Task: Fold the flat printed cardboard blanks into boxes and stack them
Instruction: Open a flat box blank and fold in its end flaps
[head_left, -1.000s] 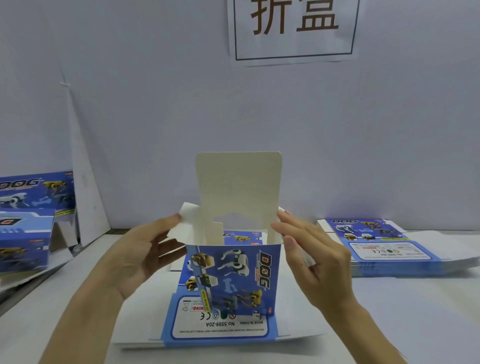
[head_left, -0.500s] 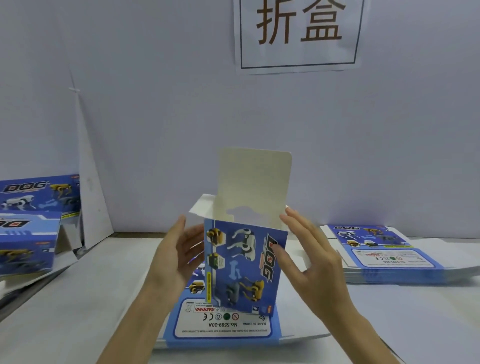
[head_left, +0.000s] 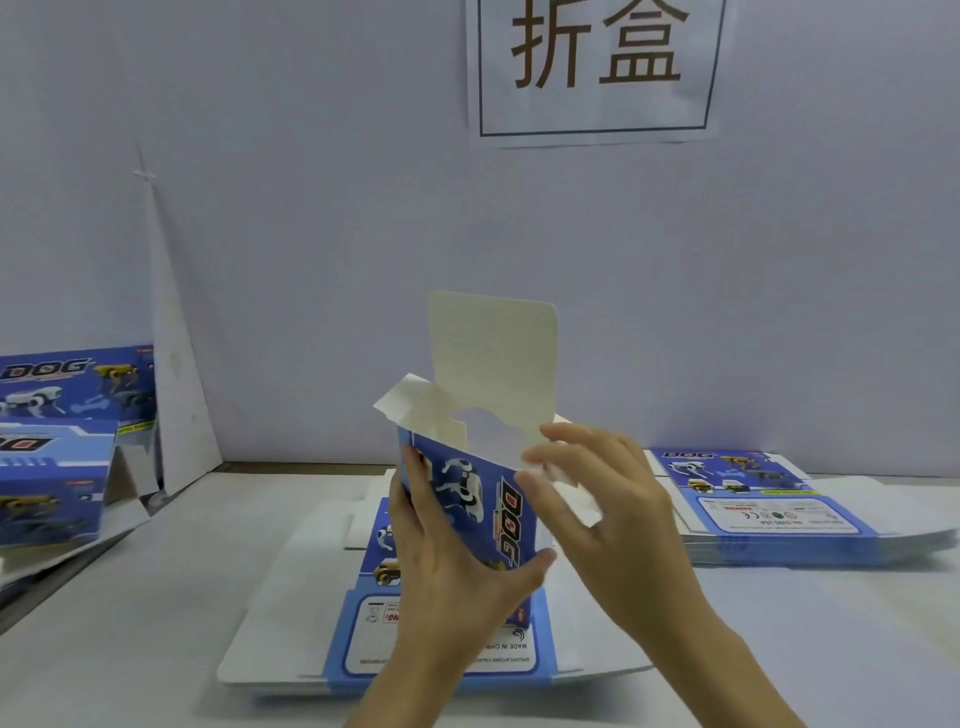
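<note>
A half-formed blue "DOG" box (head_left: 480, 499) stands upright in mid-air at the centre, its white top flaps open and the tall flap pointing up. My left hand (head_left: 447, 566) grips the box body from the front, thumb round its right edge. My right hand (head_left: 597, 499) pinches the white side flap at the box's right. Under both hands lies a pile of flat blanks (head_left: 311, 613), printed side up.
A second pile of flat blanks (head_left: 779, 514) lies at the right on the white table (head_left: 779, 649). Folded blue boxes (head_left: 57, 457) are stacked at the far left. A white wall with a paper sign (head_left: 597, 67) closes the back.
My left hand has shifted from the box's left side onto its front and gripped it. My right hand has taken hold of the right side flap. The box has turned and tilted slightly.
</note>
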